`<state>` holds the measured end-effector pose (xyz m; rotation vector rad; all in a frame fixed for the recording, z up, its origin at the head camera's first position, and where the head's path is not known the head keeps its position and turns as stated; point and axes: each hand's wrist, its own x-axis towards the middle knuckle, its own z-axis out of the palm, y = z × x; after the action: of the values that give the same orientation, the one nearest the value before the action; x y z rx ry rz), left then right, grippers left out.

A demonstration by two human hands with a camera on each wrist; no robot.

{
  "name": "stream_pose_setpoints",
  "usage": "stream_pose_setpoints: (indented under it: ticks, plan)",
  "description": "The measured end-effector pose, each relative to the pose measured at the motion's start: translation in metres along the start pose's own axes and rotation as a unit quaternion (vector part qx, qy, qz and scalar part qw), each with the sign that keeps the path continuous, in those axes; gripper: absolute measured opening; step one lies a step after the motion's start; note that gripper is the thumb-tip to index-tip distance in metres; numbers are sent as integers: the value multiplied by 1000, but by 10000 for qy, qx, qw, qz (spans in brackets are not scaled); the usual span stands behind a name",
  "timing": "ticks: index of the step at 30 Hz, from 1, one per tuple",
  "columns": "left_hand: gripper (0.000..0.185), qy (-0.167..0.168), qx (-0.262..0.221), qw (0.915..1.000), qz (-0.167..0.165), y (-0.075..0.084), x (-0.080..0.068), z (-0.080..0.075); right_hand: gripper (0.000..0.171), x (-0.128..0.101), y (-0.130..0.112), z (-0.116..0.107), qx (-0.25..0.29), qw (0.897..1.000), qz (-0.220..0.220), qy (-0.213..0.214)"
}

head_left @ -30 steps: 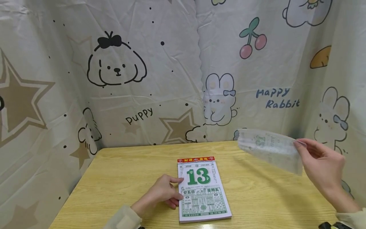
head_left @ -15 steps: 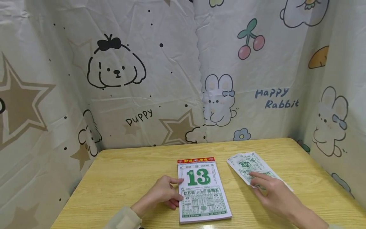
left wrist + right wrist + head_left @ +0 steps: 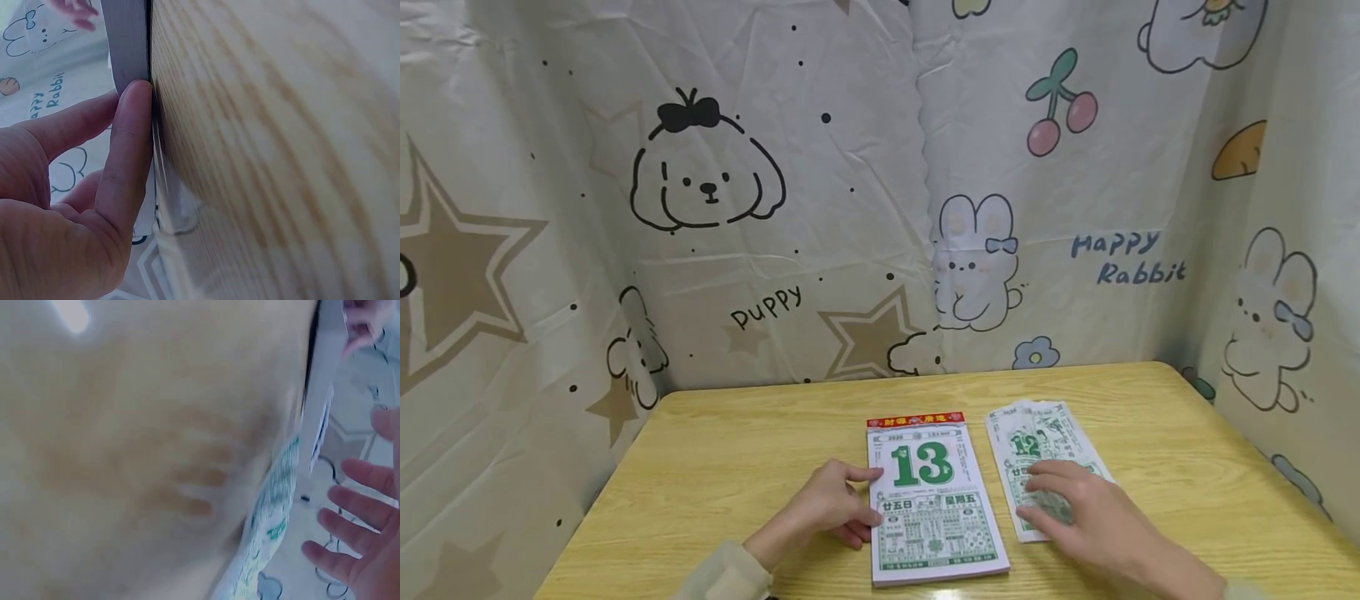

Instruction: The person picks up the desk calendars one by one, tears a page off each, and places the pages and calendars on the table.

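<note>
Pressing calendar pad [image 3: 934,500] edge — left hand [image 3: 81,206] | wrist view only

A light wooden table [image 3: 737,467] is enclosed on three sides by a cartoon-printed cloth backdrop [image 3: 820,208], evenly lit

Head view looks down over the table [image 3: 737,450]; wrist views skim it close.

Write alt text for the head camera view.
A person's left hand holds down a tear-off calendar showing a green 13, while the right hand lies flat on loose torn pages beside it. Both sit on a wooden table ringed by cartoon-print sheets.
</note>
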<state>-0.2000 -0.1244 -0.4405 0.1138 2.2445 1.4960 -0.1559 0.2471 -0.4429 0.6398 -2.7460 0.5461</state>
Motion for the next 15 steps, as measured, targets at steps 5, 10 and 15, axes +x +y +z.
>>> stream_pose_setpoints:
  ticks: [5,10,15]
  plan:
    - [65,41,-6,10000,13,0,0,-1,42,19,21,4,-158,9999,57,9]
    - [65,2,-29,10000,42,-1,1,0,69,19,41,13,-303,9962,138,-809]
    - [65,-42,-3,10000,70,-3,2,0,76,17,48,17,-235,9885,339,-1455]
